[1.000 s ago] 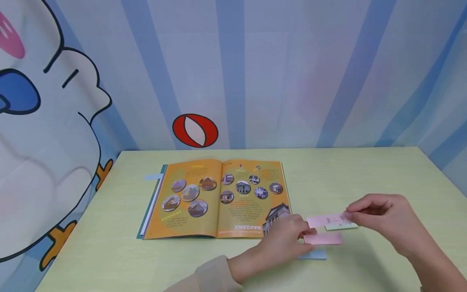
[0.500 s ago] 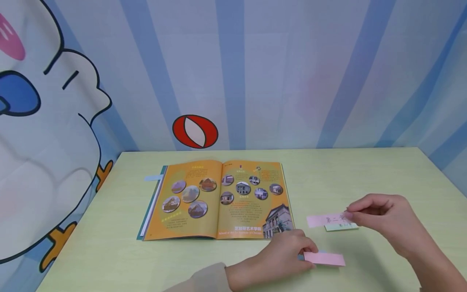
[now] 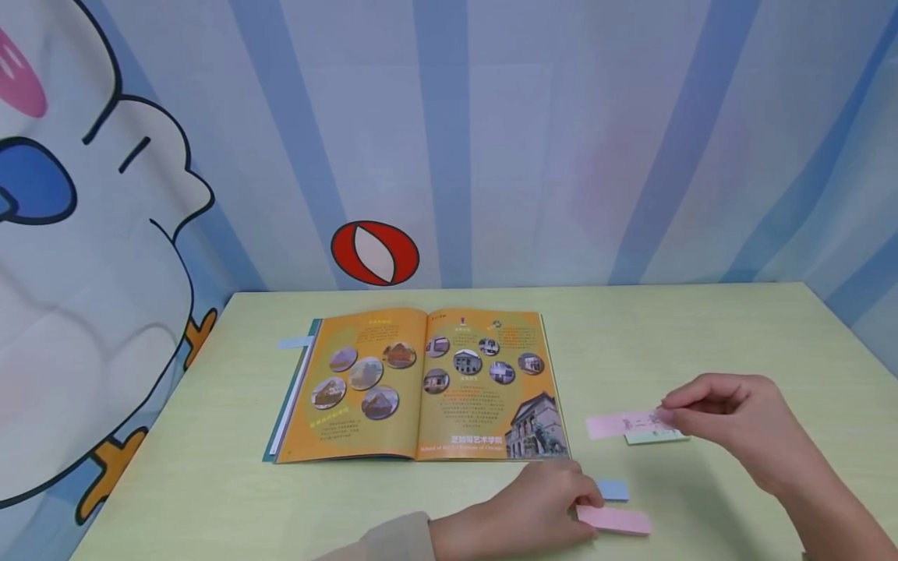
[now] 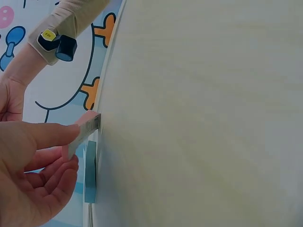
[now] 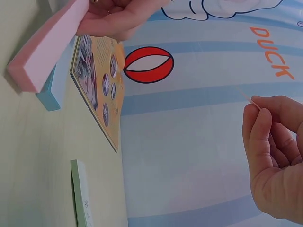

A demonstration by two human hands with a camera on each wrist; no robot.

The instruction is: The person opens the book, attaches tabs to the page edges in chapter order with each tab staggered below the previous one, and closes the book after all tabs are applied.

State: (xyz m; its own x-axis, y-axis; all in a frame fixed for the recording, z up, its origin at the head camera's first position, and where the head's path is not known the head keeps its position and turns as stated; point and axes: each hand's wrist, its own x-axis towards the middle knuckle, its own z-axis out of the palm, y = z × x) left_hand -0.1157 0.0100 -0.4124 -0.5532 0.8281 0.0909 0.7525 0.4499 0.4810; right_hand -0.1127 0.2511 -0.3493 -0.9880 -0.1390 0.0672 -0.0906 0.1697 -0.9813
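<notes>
My left hand [image 3: 536, 506] pinches a thick pink sticky-note pad [image 3: 613, 520] low over the front of the table, thumb on one side and fingers on the other. Just behind that pad lies a blue sticky-note pad [image 3: 613, 490], partly covered by the hand. Between thumb and forefinger, my right hand [image 3: 737, 428] holds a single pink sticky note [image 3: 620, 424] with handwriting on it, raised above the table. In the right wrist view this note shows edge-on as a thin line. Beneath it sits a green sticky-note pad [image 3: 655, 438], partly hidden by the note and fingers.
An open magazine [image 3: 421, 386] with orange pages lies left of the pads. A pale blue tab [image 3: 295, 341] sticks out from its left edge. The light table [image 3: 737, 335] ends at a striped curtain [image 3: 519, 156] behind.
My left hand has moved the pink pad toward the table's front edge, away from the single note, uncovering more of the blue pad. My right hand stays nearly still with the note.
</notes>
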